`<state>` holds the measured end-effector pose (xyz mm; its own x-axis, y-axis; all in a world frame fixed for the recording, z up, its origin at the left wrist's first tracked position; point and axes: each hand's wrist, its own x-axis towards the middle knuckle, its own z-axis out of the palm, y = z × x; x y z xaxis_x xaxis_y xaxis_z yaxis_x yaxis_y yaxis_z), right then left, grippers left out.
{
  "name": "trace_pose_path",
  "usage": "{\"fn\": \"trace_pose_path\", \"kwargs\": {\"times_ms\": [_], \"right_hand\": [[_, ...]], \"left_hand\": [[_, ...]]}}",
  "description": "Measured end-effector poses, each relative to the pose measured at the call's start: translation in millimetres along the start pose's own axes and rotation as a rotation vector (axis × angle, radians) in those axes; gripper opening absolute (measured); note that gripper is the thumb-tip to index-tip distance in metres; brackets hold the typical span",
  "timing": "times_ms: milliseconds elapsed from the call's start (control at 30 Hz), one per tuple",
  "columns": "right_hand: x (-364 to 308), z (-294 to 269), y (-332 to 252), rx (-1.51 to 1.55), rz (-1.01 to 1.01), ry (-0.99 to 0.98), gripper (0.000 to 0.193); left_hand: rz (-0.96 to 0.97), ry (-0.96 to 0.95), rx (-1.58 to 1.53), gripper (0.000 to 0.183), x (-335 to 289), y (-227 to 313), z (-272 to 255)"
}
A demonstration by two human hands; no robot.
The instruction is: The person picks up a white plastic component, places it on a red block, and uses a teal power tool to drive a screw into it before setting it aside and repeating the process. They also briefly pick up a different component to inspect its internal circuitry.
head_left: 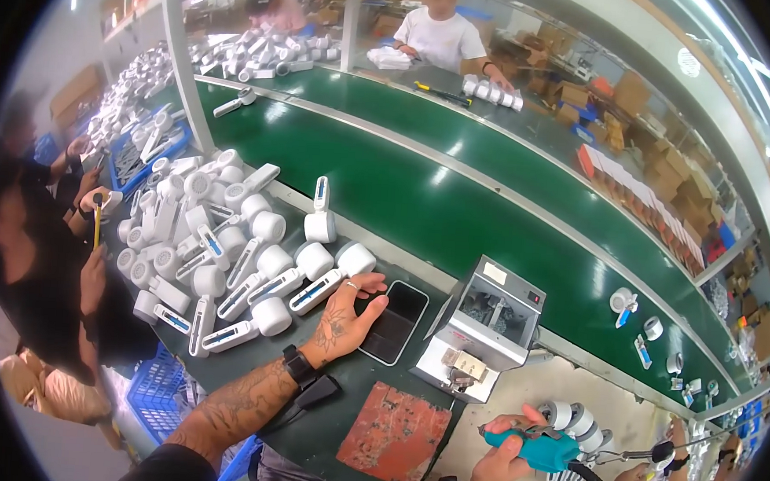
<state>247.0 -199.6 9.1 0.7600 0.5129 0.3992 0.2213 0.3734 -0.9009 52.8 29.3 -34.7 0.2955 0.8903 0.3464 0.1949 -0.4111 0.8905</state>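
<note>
The left hand (346, 324) partly hides the phone (398, 328); the leftmost co-worker (44, 272) is blurred

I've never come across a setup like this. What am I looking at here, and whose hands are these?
There is no robot: these are a person's bare hands. The single picture comes from a wide fisheye camera on that person's head, looking down, so straight edges bend near the rim.

On the dark bench lie a pile of white devices, a phone, a grey metal box and a reddish mat. Beyond runs a green belt, with a person in white across it.

The right hand grips a teal tool. The left hand is by the phone and the nearest devices, with nothing visibly held.
</note>
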Motion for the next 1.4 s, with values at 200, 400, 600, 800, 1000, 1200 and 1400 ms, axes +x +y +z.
{"fn": "trace_pose_path", "kwargs": {"times_ms": [200,400,600,800,1000,1200,1400], "right_hand": [[0.6,-3.4,2.7,-0.007,-0.057,-0.095,0.063],[-4.5,-2.5,-7.4,0.004,-0.025,-0.108,0.055],[-3.2,-11.5,2.0,-0.013,0.08,-0.15,0.038],[-25.2,-46.2,-41.7,-0.026,0.031,-0.042,0.054],[-61.7,-73.9,-54.4,-0.063,0.06,0.081,0.066],[-75.3,-92.3,-58.6,-0.148,-0.031,0.25,0.07],[-73.2,-90.0,-50.1,-0.197,0.012,0.222,0.076]], "left_hand": [[0.01,0.023,0.013,0.03,-2.5,3.6,-1.1],[0.133,0.136,0.088,0.017,-6.5,5.9,-7.4],[0.417,0.189,0.202,0.017,-18.0,45.1,7.4],[0.321,-0.288,-0.153,0.015,-41.4,143.4,55.7],[0.589,-0.729,-0.068,0.026,-72.7,155.2,181.6],[0.744,-0.663,0.02,0.047,-121.9,133.3,270.5],[0.832,-0.346,0.348,0.05,-121.8,97.7,283.1]]}}
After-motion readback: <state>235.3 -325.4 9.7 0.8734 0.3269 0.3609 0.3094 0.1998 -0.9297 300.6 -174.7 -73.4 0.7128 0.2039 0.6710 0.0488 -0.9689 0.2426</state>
